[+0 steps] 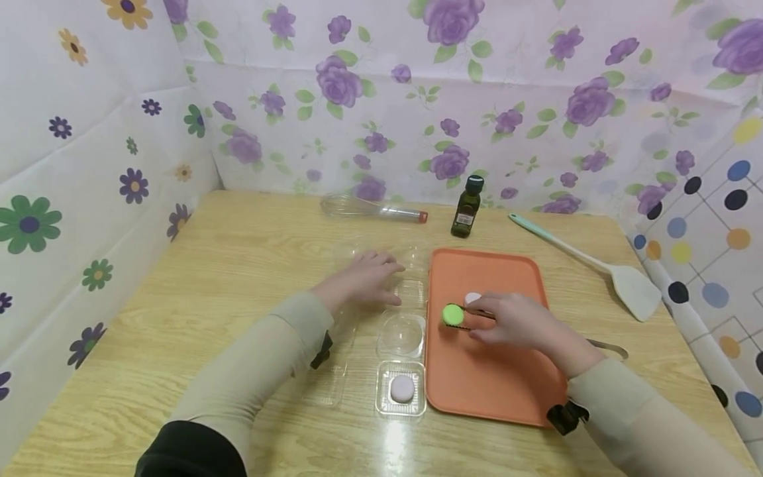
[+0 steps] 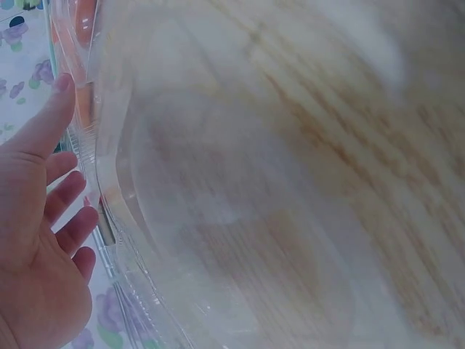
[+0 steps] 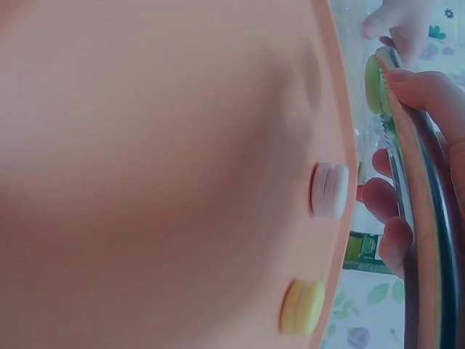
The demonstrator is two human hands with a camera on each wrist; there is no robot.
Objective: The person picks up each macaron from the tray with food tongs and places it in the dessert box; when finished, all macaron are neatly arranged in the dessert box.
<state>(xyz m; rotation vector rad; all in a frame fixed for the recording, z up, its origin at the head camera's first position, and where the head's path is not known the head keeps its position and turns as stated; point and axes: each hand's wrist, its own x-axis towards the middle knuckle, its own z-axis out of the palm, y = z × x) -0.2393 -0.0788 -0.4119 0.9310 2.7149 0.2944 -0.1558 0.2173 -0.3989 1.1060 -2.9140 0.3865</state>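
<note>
Right hand (image 1: 512,323) has fingers and thumb wrapped on metal tongs (image 3: 429,240), tips spread only as far as the green macaron (image 1: 453,315) between them, at the centre-right of the head view over the left part of the orange tray (image 1: 477,391). Left hand (image 1: 366,278) is loose, fingers relaxed and nothing visible in the grip, over clear plastic boxes (image 1: 401,334) mid-frame; can't tell if it's touching plastic. Lilac macaron (image 1: 402,388) already sits in the open box cup at bottom centre. Pale macaron (image 1: 473,299) is on the tray just beside the right fingers; yellow macaron (image 3: 301,307) shows on the tray at the bottom of the right wrist view. Risks: smooth domed shells against narrow serrated tips, so too light a squeeze could let green rotate out and roll; too hard could crack the shell or push out filling. Tongs passing low could clip the pale one. Boxes look thin and light, so a bump from tongs or left sleeve could slide or tip them, and the lilac one with its cup. Clear plastic on glossy wood is hard to read, so misjudging a rim is plausible; green could catch the edge and drop.
</note>
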